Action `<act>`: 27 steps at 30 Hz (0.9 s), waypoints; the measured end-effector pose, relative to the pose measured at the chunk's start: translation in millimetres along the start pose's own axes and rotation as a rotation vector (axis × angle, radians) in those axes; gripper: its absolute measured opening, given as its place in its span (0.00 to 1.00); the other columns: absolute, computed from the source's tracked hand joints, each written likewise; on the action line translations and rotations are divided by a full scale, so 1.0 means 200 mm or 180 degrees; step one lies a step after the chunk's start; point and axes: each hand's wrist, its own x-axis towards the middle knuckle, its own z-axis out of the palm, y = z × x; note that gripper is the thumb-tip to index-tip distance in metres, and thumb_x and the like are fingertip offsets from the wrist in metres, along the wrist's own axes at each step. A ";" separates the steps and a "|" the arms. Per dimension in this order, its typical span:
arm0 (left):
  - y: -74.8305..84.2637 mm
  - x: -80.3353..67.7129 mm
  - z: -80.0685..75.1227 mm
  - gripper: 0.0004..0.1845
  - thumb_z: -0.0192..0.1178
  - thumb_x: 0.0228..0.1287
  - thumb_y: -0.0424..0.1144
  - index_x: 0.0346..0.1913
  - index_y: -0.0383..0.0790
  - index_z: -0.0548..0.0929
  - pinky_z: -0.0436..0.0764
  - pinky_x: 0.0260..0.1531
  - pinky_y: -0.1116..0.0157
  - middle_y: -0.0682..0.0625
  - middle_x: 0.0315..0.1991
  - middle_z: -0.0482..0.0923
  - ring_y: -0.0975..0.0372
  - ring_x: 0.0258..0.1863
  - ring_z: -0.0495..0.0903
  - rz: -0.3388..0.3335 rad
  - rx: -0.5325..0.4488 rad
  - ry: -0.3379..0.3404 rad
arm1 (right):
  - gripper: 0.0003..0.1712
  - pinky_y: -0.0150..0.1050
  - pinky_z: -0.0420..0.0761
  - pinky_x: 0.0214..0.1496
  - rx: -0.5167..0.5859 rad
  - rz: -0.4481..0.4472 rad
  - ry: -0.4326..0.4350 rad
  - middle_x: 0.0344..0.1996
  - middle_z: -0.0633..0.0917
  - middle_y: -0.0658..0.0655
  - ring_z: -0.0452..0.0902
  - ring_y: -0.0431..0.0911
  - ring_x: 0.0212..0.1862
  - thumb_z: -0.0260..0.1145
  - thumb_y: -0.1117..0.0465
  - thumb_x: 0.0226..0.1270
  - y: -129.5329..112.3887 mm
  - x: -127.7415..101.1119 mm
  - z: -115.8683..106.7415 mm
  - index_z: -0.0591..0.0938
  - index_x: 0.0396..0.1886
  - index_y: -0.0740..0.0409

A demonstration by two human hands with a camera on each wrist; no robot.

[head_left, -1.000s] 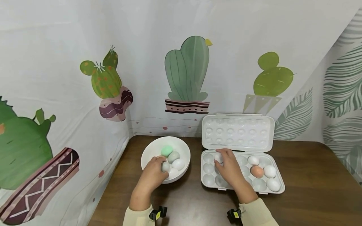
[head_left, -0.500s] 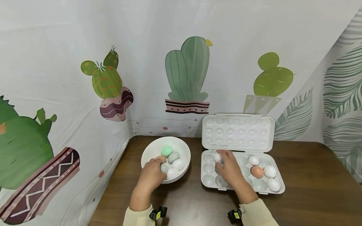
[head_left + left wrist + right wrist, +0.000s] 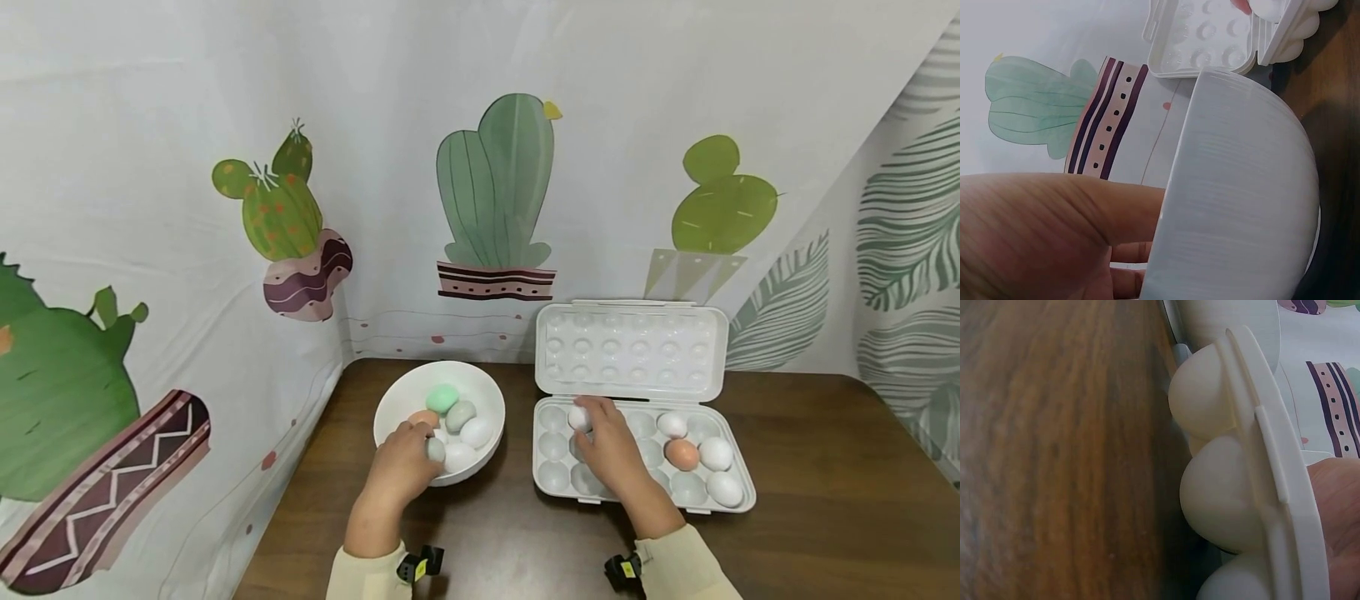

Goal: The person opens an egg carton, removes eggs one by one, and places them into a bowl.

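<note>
In the head view my left hand (image 3: 405, 460) reaches into the white bowl (image 3: 386, 406) and grips a pale grey egg (image 3: 435, 450). Around it in the bowl lie a mint-green egg (image 3: 442, 397), a brown egg (image 3: 425, 417), another grey egg (image 3: 460, 415) and white eggs (image 3: 460, 456). My right hand (image 3: 611, 446) is over the opened white egg carton (image 3: 567, 492), its fingers and thumb around a white egg (image 3: 579, 418) at a back-row cup. In the left wrist view the bowl's wall hides the fingertips. The carton's rim covers most of the right hand in the right wrist view.
The carton's lid (image 3: 630, 350) stands up against the cactus-print cloth (image 3: 600, 167) behind. Toward the carton's right side sit a brown egg (image 3: 682, 455) and several white eggs (image 3: 716, 454). Bowl and carton stand side by side on the brown wooden table (image 3: 517, 542).
My left hand has shifted slightly with the grey egg, and the brown egg in the bowl shows more. A little more of the white egg shows at my right hand, which hardly moves.
</note>
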 end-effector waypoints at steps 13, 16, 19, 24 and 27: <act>0.00 0.00 0.01 0.22 0.71 0.41 0.34 0.45 0.32 0.84 0.77 0.42 0.50 0.40 0.41 0.78 0.49 0.39 0.77 -0.0081 0.0035 0.0000 | 0.25 0.56 0.80 0.57 -0.0097 0.0240 -0.0211 0.60 0.76 0.68 0.78 0.61 0.58 0.65 0.67 0.65 0.01 0.01 -0.01 0.76 0.62 0.61; 0.00 0.01 0.01 0.23 0.72 0.42 0.35 0.46 0.32 0.84 0.77 0.43 0.49 0.40 0.42 0.78 0.49 0.39 0.78 -0.0100 0.0056 -0.0011 | 0.25 0.55 0.80 0.56 -0.0100 0.0256 -0.0218 0.60 0.76 0.68 0.78 0.59 0.57 0.65 0.67 0.64 0.01 0.01 -0.01 0.77 0.62 0.60; 0.00 0.01 0.01 0.23 0.72 0.42 0.35 0.47 0.34 0.84 0.77 0.44 0.48 0.41 0.42 0.79 0.49 0.40 0.79 -0.0111 0.0059 -0.0022 | 0.24 0.55 0.80 0.55 -0.0114 0.0223 -0.0197 0.59 0.77 0.67 0.78 0.59 0.56 0.66 0.68 0.64 0.02 0.02 -0.01 0.77 0.61 0.61; 0.00 0.01 0.02 0.23 0.73 0.42 0.36 0.46 0.37 0.83 0.76 0.44 0.48 0.43 0.42 0.79 0.50 0.40 0.79 -0.0114 0.0052 -0.0016 | 0.23 0.56 0.80 0.57 -0.0095 0.0203 -0.0172 0.58 0.78 0.66 0.78 0.60 0.57 0.66 0.69 0.63 0.02 0.01 0.00 0.78 0.59 0.60; 0.01 0.01 0.03 0.23 0.74 0.42 0.36 0.45 0.37 0.82 0.76 0.44 0.48 0.43 0.43 0.79 0.49 0.39 0.80 -0.0124 0.0034 -0.0010 | 0.23 0.56 0.79 0.57 -0.0090 0.0195 -0.0162 0.58 0.78 0.66 0.77 0.60 0.58 0.67 0.69 0.62 0.02 0.01 -0.01 0.78 0.58 0.61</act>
